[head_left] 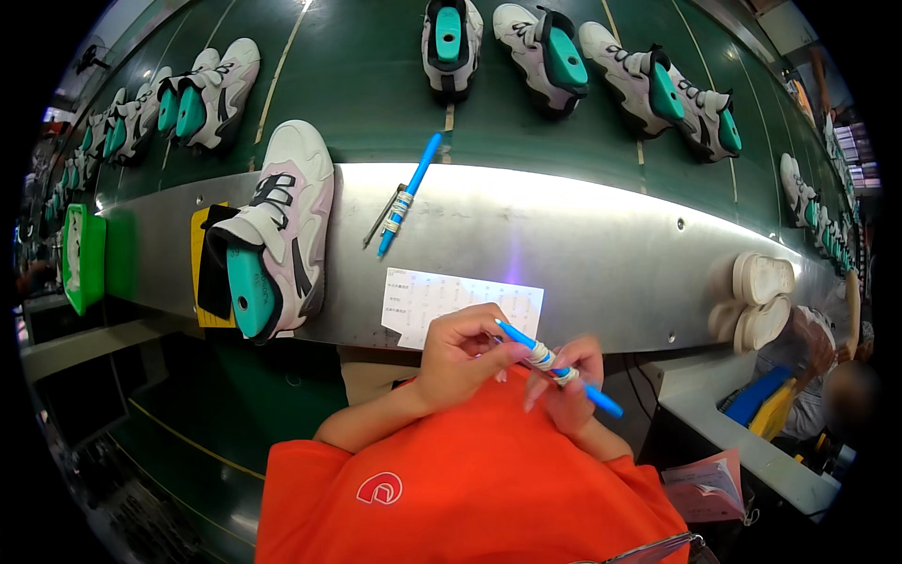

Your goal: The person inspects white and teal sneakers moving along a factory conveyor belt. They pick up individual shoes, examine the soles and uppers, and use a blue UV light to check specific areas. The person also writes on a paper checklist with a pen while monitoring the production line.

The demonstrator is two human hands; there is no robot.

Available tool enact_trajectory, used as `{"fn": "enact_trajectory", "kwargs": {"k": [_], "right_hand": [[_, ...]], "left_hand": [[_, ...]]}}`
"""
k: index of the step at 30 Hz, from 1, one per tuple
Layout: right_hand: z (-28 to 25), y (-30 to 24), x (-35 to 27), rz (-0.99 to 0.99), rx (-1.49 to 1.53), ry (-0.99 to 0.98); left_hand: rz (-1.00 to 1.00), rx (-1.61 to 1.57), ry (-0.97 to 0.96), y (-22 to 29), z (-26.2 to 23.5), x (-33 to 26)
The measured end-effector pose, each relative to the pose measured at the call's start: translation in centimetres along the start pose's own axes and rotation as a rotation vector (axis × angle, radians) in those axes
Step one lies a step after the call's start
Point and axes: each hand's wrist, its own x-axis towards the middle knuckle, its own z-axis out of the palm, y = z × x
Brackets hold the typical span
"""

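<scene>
Close to my chest I hold a blue pen [604,402] with pale bands wound round its middle. My right hand [571,383] closes round the banded part. My left hand [462,359] is pinched, thumb and fingertips against the pen near its upper end. Under and beyond my hands lies a white printed sheet [456,294] on the metal ledge [583,235]. Farther off, a second blue pen [424,167] lies bound to a slim dark metal tool [376,226]. A white and pink sneaker [305,169] with a teal insert stands to the left.
Sneakers with teal inserts [448,38] stand along the green conveyor belt [366,85] beyond the ledge. A yellow pad [201,268] lies beside the near sneaker. At far left is a green bin [92,254]; at right, cream soles [763,279]. Another person [813,348] is at far right.
</scene>
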Motion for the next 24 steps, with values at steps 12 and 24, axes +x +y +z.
{"fn": "enact_trajectory", "kwargs": {"k": [12,24], "right_hand": [[-0.3,-2.0,0.8,0.235,-0.774,-0.442],[1.7,-1.0,-0.8,0.306,-0.583,-0.258]], "left_hand": [[0.062,0.451,-0.122,0.6,-1.2,-1.7],[-0.202,-0.197,-0.148,-2.6,-1.4,-4.0]]}}
